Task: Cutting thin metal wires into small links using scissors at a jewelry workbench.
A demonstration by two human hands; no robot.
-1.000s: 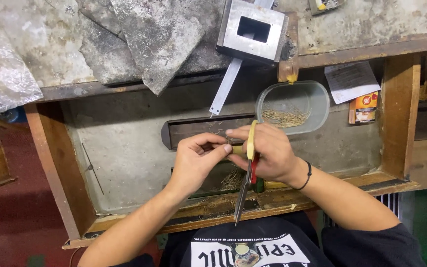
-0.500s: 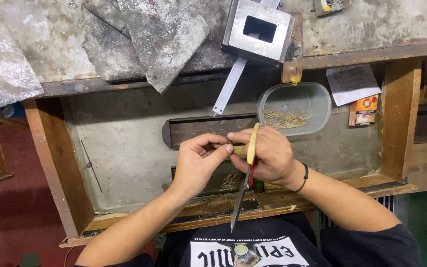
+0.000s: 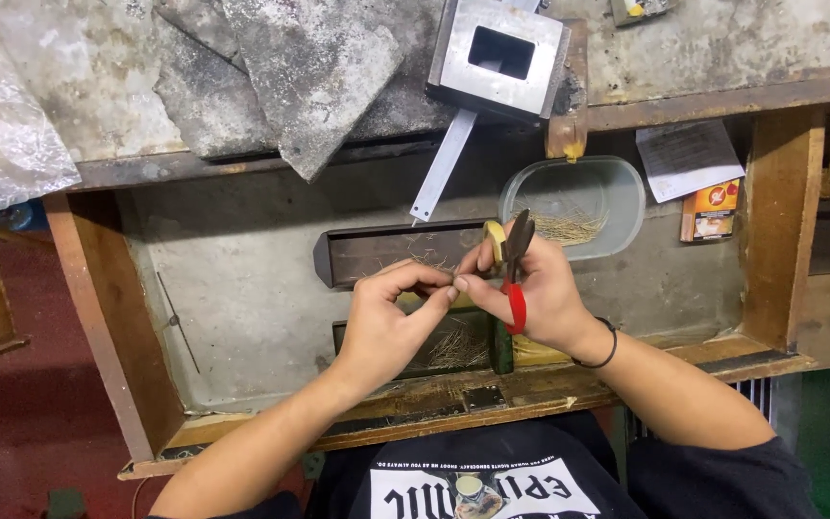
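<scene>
My left hand (image 3: 386,322) and my right hand (image 3: 540,293) meet fingertip to fingertip above a dark metal tray (image 3: 377,252). What they pinch between them is too small to tell. My right hand also holds scissors (image 3: 515,279) with a red and a yellow handle loop, dark blades pointing up away from me. Below my hands a second dark tray (image 3: 453,348) holds several thin wire pieces. A clear plastic tub (image 3: 617,187) with fine golden wires sits just beyond my right hand.
All this lies in a shallow grey drawer with a wooden frame (image 3: 98,317). A steel block with a rectangular hole (image 3: 501,53) and a flat metal strip (image 3: 444,168) sit behind. Stone slabs (image 3: 309,67), plastic sheet (image 3: 2,115), paper (image 3: 689,159), orange packet (image 3: 713,216).
The scissors have swung round in my right hand: the blades pointed down toward me, now they point up. Both hands stay together over the trays.
</scene>
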